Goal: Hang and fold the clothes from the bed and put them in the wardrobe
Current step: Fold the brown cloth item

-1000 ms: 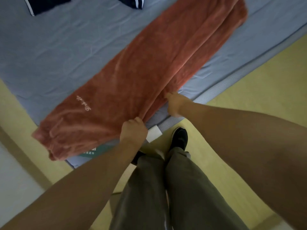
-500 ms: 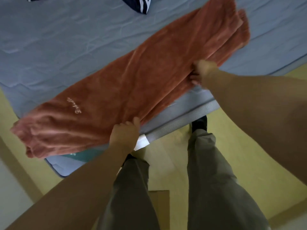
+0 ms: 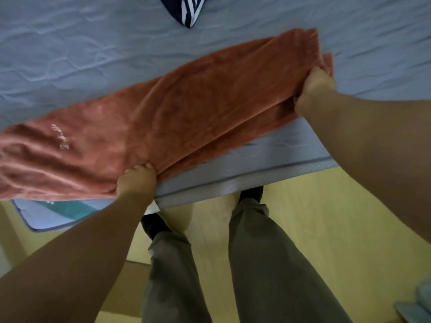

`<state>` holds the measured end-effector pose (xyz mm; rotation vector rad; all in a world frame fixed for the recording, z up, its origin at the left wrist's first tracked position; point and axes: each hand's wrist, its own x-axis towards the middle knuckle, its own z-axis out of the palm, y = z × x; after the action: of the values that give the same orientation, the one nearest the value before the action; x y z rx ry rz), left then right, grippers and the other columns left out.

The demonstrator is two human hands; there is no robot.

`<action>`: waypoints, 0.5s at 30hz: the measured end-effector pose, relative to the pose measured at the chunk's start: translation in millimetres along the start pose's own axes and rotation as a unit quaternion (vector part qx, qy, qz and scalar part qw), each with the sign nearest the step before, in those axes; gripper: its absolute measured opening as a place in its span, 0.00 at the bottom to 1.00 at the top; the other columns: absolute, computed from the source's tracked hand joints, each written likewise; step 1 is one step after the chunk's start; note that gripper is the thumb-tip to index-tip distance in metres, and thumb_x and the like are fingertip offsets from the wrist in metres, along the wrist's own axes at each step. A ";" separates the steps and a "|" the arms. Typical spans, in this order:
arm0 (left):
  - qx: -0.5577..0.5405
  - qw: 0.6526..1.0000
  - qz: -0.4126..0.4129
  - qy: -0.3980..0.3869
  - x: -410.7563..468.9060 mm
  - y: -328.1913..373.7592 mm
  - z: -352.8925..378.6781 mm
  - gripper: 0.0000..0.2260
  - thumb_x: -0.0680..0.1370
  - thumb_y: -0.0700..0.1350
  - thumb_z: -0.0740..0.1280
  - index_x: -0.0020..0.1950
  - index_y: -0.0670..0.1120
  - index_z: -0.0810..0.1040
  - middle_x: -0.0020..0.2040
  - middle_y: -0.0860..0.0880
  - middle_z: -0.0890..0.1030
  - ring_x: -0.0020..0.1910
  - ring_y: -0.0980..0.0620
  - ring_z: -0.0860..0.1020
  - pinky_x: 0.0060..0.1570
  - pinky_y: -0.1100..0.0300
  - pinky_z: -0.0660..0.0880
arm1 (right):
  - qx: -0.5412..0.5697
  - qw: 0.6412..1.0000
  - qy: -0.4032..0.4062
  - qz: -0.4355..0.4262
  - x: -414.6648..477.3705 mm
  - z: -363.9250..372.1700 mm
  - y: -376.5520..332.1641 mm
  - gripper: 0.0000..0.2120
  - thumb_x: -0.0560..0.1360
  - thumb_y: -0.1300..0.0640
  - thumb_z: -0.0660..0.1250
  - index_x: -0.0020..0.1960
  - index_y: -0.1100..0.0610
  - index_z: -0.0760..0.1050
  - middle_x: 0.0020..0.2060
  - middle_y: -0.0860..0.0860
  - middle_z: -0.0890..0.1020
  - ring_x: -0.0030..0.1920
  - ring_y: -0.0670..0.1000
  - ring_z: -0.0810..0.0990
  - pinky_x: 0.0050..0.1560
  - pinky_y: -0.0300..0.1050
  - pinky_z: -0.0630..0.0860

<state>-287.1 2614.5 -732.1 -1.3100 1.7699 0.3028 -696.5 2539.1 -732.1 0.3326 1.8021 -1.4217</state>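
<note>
Rust-orange fleece trousers (image 3: 177,117) lie stretched across the near part of the bed (image 3: 93,54), legs folded one on the other, small white lettering near the waist at left. My left hand (image 3: 137,181) grips the near edge of the trousers around the crotch, by the mattress edge. My right hand (image 3: 313,88) grips the near edge close to the leg cuffs at the right. A dark navy garment with white stripes (image 3: 190,10) lies further back on the sheet, cut off by the frame's top.
The mattress edge (image 3: 233,185) runs just in front of my legs. Yellow floor (image 3: 338,229) lies below. A brown box (image 3: 130,287) sits on the floor by my left leg. A pale blue object (image 3: 419,301) shows at the bottom right corner.
My right hand has slid along the trousers' near edge from the middle out to the cuff end. The trousers now lie more level across the bed. My left hand keeps its grip.
</note>
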 end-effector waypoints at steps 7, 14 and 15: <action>0.037 0.999 -0.009 -0.026 -9.2 7.7 7.2 0.17 0.81 0.39 0.58 0.69 0.40 0.71 0.63 0.38 0.74 0.60 0.37 0.78 0.50 0.46 0.78 | -0.133 0.972 0.168 -0.094 1.9 -35.2 12.1 0.14 0.84 0.59 0.58 0.67 0.62 0.71 0.62 0.58 0.80 0.61 0.57 0.80 0.62 0.43 0.72; 0.024 0.999 -0.002 -0.025 -15.0 8.8 16.0 0.15 0.79 0.40 0.60 0.64 0.42 0.78 0.58 0.41 0.77 0.58 0.37 0.79 0.50 0.46 0.78 | -0.258 0.954 0.154 0.013 14.7 -48.7 27.9 0.20 0.84 0.59 0.53 0.75 0.60 0.61 0.68 0.55 0.74 0.66 0.54 0.75 0.67 0.48 0.71; 0.026 0.999 0.001 -0.026 -15.2 9.9 17.1 0.15 0.79 0.40 0.60 0.64 0.42 0.78 0.59 0.41 0.77 0.58 0.37 0.79 0.51 0.46 0.78 | -0.287 0.948 0.134 0.038 16.6 -49.1 28.9 0.21 0.84 0.59 0.54 0.76 0.59 0.60 0.68 0.53 0.72 0.66 0.53 0.75 0.65 0.49 0.73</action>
<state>-286.2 2639.4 -733.4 -1.2533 1.7234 0.2873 -709.5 2588.9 -761.6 0.2910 2.3001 -0.7677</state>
